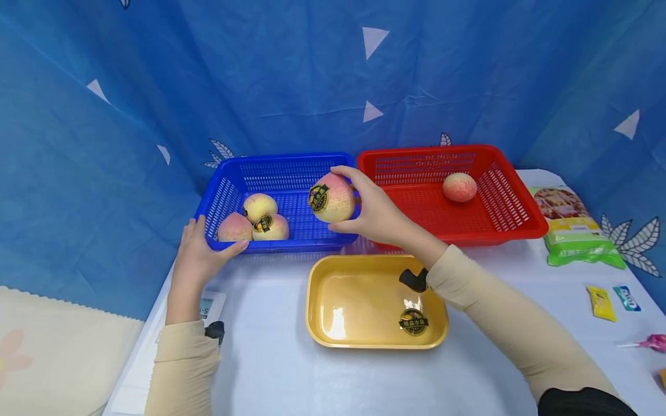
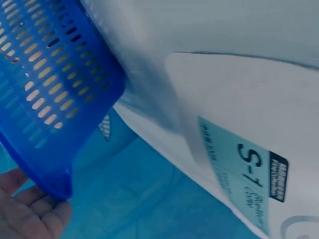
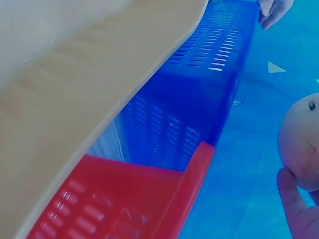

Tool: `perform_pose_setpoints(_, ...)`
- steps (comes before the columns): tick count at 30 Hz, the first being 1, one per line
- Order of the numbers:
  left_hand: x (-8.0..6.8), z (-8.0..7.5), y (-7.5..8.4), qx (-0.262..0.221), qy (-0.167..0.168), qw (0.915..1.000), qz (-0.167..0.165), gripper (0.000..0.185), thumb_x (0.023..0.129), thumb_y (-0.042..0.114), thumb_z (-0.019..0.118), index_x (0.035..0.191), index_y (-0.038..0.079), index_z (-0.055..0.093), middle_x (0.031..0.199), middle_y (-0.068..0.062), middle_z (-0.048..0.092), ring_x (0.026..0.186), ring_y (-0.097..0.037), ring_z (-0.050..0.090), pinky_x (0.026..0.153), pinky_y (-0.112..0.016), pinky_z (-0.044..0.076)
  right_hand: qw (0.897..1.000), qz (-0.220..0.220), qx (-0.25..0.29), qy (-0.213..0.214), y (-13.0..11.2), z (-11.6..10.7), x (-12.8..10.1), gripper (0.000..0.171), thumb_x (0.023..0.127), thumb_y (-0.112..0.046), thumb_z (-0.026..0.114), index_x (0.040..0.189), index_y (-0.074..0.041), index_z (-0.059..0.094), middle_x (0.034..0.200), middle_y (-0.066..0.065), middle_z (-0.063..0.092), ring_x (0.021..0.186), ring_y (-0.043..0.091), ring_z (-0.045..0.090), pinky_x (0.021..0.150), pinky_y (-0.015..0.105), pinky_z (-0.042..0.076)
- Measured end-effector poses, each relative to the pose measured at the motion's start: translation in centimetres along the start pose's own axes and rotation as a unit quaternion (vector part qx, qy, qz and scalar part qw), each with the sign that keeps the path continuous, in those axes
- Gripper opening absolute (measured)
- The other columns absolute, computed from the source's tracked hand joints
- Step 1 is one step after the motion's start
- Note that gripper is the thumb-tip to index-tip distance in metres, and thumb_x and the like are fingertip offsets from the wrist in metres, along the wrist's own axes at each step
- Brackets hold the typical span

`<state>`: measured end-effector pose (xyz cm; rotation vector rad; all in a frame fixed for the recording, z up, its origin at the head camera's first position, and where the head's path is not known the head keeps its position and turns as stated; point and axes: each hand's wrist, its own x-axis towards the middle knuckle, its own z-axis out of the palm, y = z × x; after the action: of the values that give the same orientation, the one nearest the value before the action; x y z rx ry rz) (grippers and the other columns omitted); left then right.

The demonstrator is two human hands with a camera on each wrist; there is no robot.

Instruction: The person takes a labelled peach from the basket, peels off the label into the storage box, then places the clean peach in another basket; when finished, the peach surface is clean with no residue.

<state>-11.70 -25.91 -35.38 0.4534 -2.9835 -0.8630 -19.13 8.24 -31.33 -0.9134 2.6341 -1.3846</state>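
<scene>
My right hand (image 1: 376,209) grips a pink and pale yellow peach (image 1: 340,199), fingers above and thumb below. A black and gold label faces left on this peach, raised over the right end of the blue basket (image 1: 281,249). In the right wrist view the same peach (image 3: 301,139) is cut off by the edge. My left hand (image 1: 198,254) rests at the basket's front left corner, fingers extended along the left side and thumb by the front rim. Several peaches (image 1: 272,227) lie together in the basket's left half. The left wrist view shows fingers (image 2: 37,206) touching the basket's corner.
A red basket (image 1: 463,238) holding one peach (image 1: 459,187) adjoins the blue one. In front lies a yellow tray (image 1: 364,300) with a black label (image 1: 413,322). Right: a green food bag (image 1: 577,231), sweets (image 1: 602,303) and a lollipop (image 1: 652,342). An "S-1" card (image 1: 210,306) lies by my left wrist.
</scene>
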Motion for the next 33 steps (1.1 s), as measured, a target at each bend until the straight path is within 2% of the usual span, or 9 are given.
perform_pose_setpoints(3,-0.4,0.0,0.8,0.004,0.023,0.9995,0.023,0.113,0.084,0.058,0.071,0.159,0.002,0.008,0.165,-0.027,0.001,0.151,-0.049,0.001,0.113,-0.074,0.017,1.000,0.001,0.017,0.006,0.1,-0.6,-0.8,0.098,0.074,-0.020,0.089,0.152,-0.025,0.031,0.147,-0.001,0.043,0.126,0.017,0.053,0.091,0.035,0.059)
perform_pose_setpoints(6,-1.2,0.2,2.5,-0.010,0.058,0.9960,0.068,0.096,0.088,0.052,0.070,0.156,0.002,0.025,0.163,-0.028,0.015,0.150,-0.051,0.012,0.114,-0.072,0.020,0.999,0.002,0.033,0.009,0.3,-1.0,-1.5,0.098,0.073,-0.019,0.089,0.152,-0.025,0.031,0.148,-0.002,0.043,0.126,0.017,0.054,0.093,0.036,0.058)
perform_pose_setpoints(10,-2.6,1.0,6.0,-0.071,0.098,0.9811,0.151,0.069,0.093,0.041,0.069,0.147,0.005,0.046,0.153,-0.022,0.040,0.143,-0.045,0.033,0.116,-0.066,0.024,0.999,-0.002,0.039,0.012,0.5,-1.2,-2.4,0.097,0.073,-0.019,0.089,0.151,-0.025,0.032,0.148,-0.002,0.044,0.129,0.017,0.052,0.098,0.039,0.056)
perform_pose_setpoints(13,-3.8,1.8,8.7,-0.125,0.087,0.9658,0.210,0.055,0.095,0.033,0.068,0.143,0.011,0.052,0.144,-0.014,0.052,0.132,-0.034,0.047,0.110,-0.056,0.040,0.999,-0.010,0.043,0.012,0.6,-1.1,-3.0,0.097,0.073,-0.020,0.090,0.151,-0.024,0.033,0.147,-0.001,0.045,0.128,0.018,0.053,0.098,0.040,0.055)
perform_pose_setpoints(16,-4.9,2.7,11.0,-0.171,0.042,0.9531,0.246,0.050,0.096,0.032,0.065,0.142,0.018,0.053,0.138,-0.008,0.056,0.121,-0.025,0.054,0.099,-0.046,0.051,0.999,-0.019,0.048,0.010,0.7,-1.0,-3.5,0.097,0.073,-0.020,0.090,0.151,-0.024,0.033,0.146,-0.001,0.046,0.127,0.018,0.055,0.099,0.040,0.055)
perform_pose_setpoints(17,-5.2,3.0,11.6,-0.184,0.023,0.9500,0.251,0.050,0.097,0.032,0.064,0.143,0.019,0.052,0.138,-0.006,0.056,0.120,-0.023,0.055,0.093,-0.044,0.055,0.999,-0.021,0.048,0.009,0.8,-1.0,-3.6,0.097,0.073,-0.020,0.090,0.151,-0.024,0.033,0.146,-0.001,0.046,0.127,0.018,0.055,0.100,0.040,0.054)
perform_pose_setpoints(22,-5.9,4.6,13.9,-0.245,-0.031,0.9308,0.270,0.044,0.099,0.030,0.061,0.142,0.021,0.053,0.131,-0.004,0.059,0.115,-0.020,0.059,0.092,-0.038,0.054,0.999,-0.027,0.042,0.010,1.0,-1.3,-4.3,0.096,0.073,-0.021,0.090,0.151,-0.022,0.034,0.144,0.001,0.048,0.128,0.018,0.054,0.103,0.041,0.052)
perform_pose_setpoints(27,-6.2,5.6,15.1,-0.283,-0.041,0.9205,0.267,0.039,0.099,0.024,0.061,0.137,0.018,0.057,0.122,-0.004,0.060,0.108,-0.018,0.060,0.091,-0.036,0.055,0.999,-0.032,0.028,0.010,1.3,-1.6,-5.0,0.095,0.073,-0.023,0.090,0.151,-0.020,0.035,0.145,0.002,0.047,0.130,0.019,0.052,0.104,0.042,0.052)
perform_pose_setpoints(33,-6.3,6.3,15.7,-0.336,-0.058,0.9097,0.236,0.039,0.096,0.014,0.065,0.135,0.012,0.058,0.114,-0.009,0.060,0.103,-0.018,0.060,0.084,-0.024,0.056,0.999,-0.037,0.003,0.006,1.6,-2.0,-5.7,0.094,0.074,-0.020,0.089,0.151,-0.016,0.036,0.147,0.003,0.046,0.132,0.020,0.050,0.103,0.041,0.052)
